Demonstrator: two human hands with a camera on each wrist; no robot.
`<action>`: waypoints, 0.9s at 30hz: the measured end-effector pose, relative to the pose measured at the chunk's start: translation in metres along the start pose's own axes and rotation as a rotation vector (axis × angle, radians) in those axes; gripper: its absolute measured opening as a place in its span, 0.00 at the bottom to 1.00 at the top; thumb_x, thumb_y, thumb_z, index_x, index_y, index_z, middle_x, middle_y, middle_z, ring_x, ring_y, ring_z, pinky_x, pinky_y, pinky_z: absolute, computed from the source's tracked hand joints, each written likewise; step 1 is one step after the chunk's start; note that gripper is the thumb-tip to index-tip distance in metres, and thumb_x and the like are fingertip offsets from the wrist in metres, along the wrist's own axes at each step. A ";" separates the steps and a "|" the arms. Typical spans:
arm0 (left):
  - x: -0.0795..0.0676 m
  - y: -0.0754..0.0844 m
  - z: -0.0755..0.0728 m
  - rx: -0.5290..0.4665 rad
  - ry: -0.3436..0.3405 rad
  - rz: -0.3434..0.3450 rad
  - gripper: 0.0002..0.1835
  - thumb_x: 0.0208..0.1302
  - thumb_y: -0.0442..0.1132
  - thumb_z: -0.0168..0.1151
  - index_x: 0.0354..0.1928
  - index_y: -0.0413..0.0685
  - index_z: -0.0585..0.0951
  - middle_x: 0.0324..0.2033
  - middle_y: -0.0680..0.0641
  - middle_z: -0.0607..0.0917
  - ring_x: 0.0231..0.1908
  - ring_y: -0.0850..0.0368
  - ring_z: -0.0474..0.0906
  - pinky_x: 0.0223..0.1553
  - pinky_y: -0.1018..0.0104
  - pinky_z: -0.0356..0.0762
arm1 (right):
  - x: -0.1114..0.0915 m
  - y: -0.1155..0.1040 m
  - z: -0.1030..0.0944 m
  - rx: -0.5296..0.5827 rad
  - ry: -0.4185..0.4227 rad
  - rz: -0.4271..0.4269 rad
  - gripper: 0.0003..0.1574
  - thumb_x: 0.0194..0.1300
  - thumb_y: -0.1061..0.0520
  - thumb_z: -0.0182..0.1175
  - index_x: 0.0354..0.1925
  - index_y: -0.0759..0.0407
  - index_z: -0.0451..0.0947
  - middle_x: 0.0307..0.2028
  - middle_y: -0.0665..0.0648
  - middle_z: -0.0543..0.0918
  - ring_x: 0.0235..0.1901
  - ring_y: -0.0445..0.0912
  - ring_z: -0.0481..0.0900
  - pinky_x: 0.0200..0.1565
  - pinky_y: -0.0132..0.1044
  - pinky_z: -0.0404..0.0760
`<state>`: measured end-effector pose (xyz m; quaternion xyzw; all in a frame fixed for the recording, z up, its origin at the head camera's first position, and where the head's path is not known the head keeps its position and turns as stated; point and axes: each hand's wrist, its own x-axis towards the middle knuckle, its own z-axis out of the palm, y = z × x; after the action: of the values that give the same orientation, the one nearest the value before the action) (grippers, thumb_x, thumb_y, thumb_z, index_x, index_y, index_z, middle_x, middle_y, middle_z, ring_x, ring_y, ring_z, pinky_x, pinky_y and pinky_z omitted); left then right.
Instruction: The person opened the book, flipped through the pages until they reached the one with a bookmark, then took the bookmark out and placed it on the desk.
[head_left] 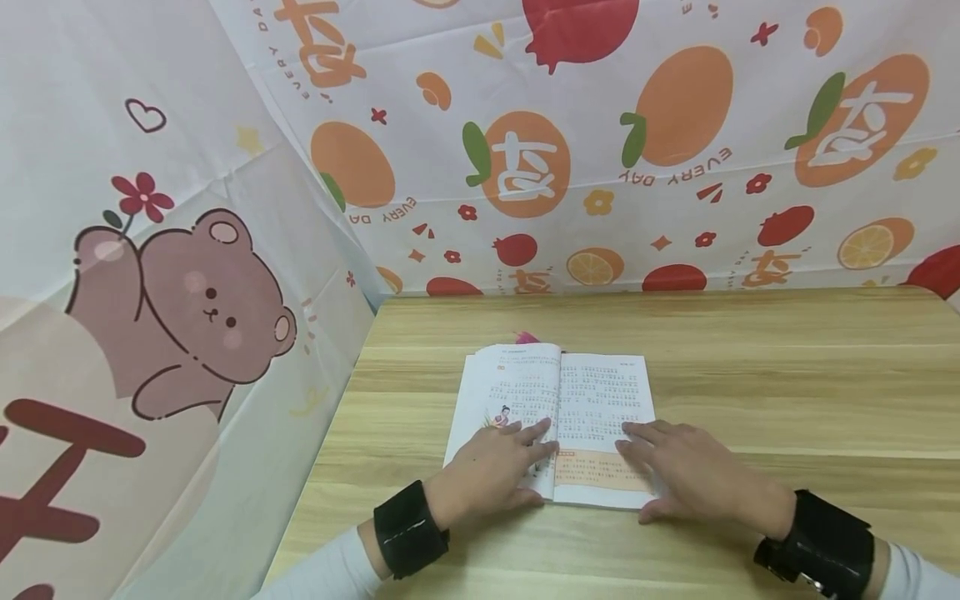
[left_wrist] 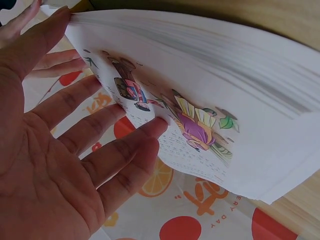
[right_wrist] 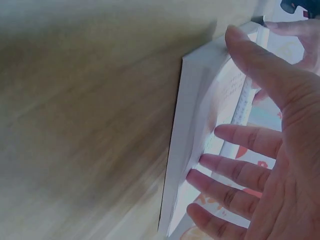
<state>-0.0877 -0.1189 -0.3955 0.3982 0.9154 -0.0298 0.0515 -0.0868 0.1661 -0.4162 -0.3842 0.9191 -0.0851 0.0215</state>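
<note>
An open book [head_left: 600,392] lies on the wooden table, with printed text on both pages and an orange text box low on the right page. My left hand [head_left: 491,471] rests on the left page, its fingers spread toward the spine. Coloured drawings of figures [left_wrist: 195,125] show on that page in the left wrist view. My right hand [head_left: 690,471] touches the right page near its outer edge, the thumb by the lower corner. In the right wrist view the fingers [right_wrist: 235,170] are extended over the page beside the thick page block [right_wrist: 192,120].
A pink tassel-like thing [head_left: 527,337] sticks out behind the book's top edge. The wooden table [head_left: 787,375] extends around the book. Behind it hangs a fruit-patterned cloth [head_left: 450,50], and a bear-patterned cloth [head_left: 202,308] hangs on the left. Black bands [head_left: 411,529] circle both wrists.
</note>
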 end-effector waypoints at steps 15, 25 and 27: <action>0.014 0.014 0.015 -0.036 0.120 -0.031 0.32 0.48 0.67 0.56 0.47 0.52 0.74 0.63 0.43 0.67 0.58 0.32 0.57 0.49 0.42 0.73 | 0.001 0.009 -0.007 0.028 -0.034 -0.070 0.32 0.47 0.40 0.65 0.50 0.51 0.77 0.55 0.61 0.76 0.50 0.54 0.73 0.44 0.53 0.79; 0.015 0.025 0.012 -0.033 0.182 -0.084 0.29 0.54 0.69 0.47 0.36 0.51 0.77 0.59 0.40 0.72 0.56 0.32 0.61 0.49 0.40 0.72 | 0.008 -0.009 -0.019 -0.165 0.226 -0.224 0.47 0.45 0.60 0.66 0.64 0.56 0.61 0.62 0.57 0.68 0.61 0.48 0.60 0.56 0.54 0.68; 0.016 0.028 0.009 -0.003 0.201 -0.100 0.27 0.57 0.62 0.47 0.41 0.46 0.78 0.58 0.39 0.73 0.55 0.33 0.63 0.49 0.41 0.72 | 0.012 -0.015 -0.022 -0.214 0.299 -0.257 0.46 0.49 0.59 0.62 0.66 0.56 0.56 0.65 0.58 0.64 0.63 0.50 0.56 0.58 0.54 0.64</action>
<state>-0.0769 -0.0893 -0.4070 0.3530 0.9346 0.0091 -0.0417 -0.0868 0.1507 -0.3919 -0.4812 0.8594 -0.0450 -0.1672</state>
